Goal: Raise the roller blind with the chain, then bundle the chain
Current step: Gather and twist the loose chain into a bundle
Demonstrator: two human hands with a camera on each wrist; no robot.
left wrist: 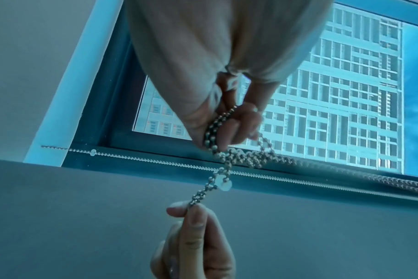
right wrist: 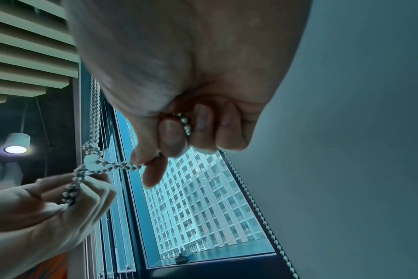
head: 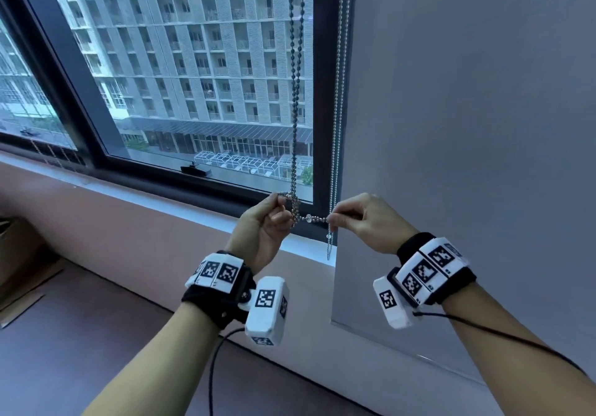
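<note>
Item: roller-blind chain (head: 294, 144), metal bead type, hanging doubled in front of the window glass (head: 193, 70), w/ its low end gathered at sill height between both hands. Status of raise step: judged done or near done, since the glass is uncovered across the head view and no blind fabric shows over this pane; the roller itself is out of frame, so can't confirm fully. A second, paler bead chain (head: 337, 109) hangs just beside at the frame's right edge, along the grey blind (head: 467, 125) of the next pane, which is down; not handled. Left hand (head: 269, 222): fingers curled, several turns of chain looped round them, the coil plain in the left wrist view (left wrist: 215, 132). Right hand (head: 361, 219): thumb and forefinger pinching the chain's tail, pulled taut sideways; other fingers curled w/ a few beads showing between them in the right wrist view. Clear connector bead (head: 309, 218) sits on the short taut span between the hands. Bundle step: in progress, approx. midway; loops formed and a crossing or knot started at the left fingers, but not yet cinched or let go. Left to do, by judgement: tighten the wrap, free the fingers, check the bundle holds and hangs clear of the sill (head: 180, 202).
</note>
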